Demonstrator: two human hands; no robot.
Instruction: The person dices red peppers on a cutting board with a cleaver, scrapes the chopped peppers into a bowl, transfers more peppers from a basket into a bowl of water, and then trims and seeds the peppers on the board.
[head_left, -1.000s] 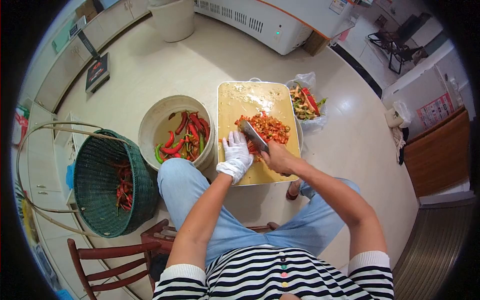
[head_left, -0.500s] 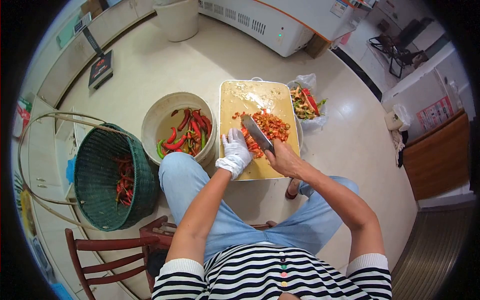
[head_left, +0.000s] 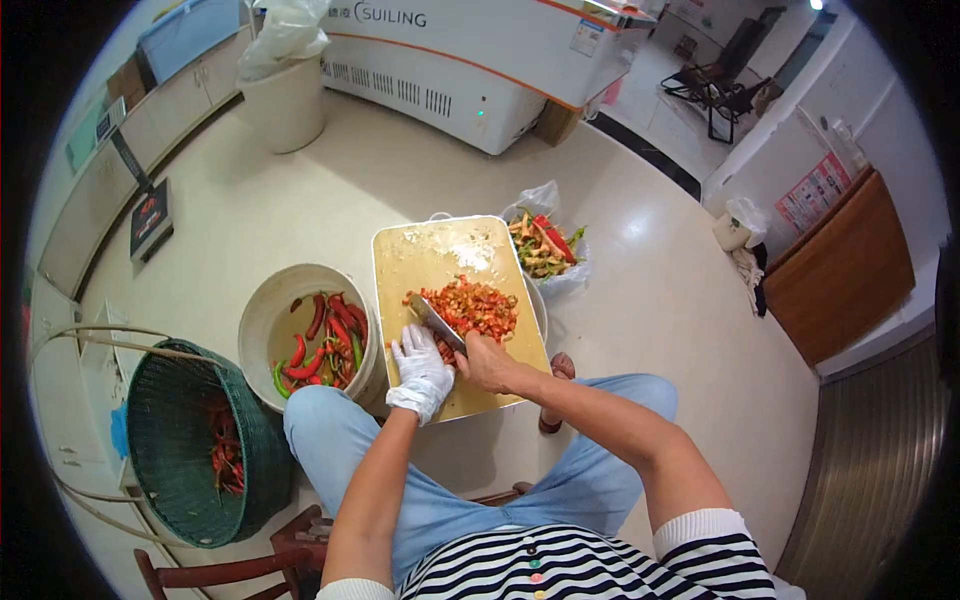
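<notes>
Over the last second your view had tipped up and swung to the right, so more of the white freezer (head_left: 430, 75) showed, and your right hand (head_left: 488, 362) had drawn nearer your left hand (head_left: 422, 372), narrowing the strip between blade and glove; for the chopping, that probably meant the uncut length was getting short and your fingertips wanted care. Your right hand was closed round the handle of the knife (head_left: 433, 320), while your gloved left lay flat, fingers stretched out, beside the blade; whether the two hands touched, you could not tell. The chopped peppers (head_left: 485, 308) lay heaped mid-board, mostly beyond the blade and to its right. The board (head_left: 410, 250) looked wet and glossy at its far end, with small scraps stuck there. To its left stood a bucket (head_left: 262, 325) of whole peppers, then a green basket (head_left: 275, 440) with more; behind its far right corner sat a bag (head_left: 575, 278) of trimmings. Across the pale floor (head_left: 660, 290) were a scale (head_left: 150, 215) and a bin (head_left: 285, 110)
</notes>
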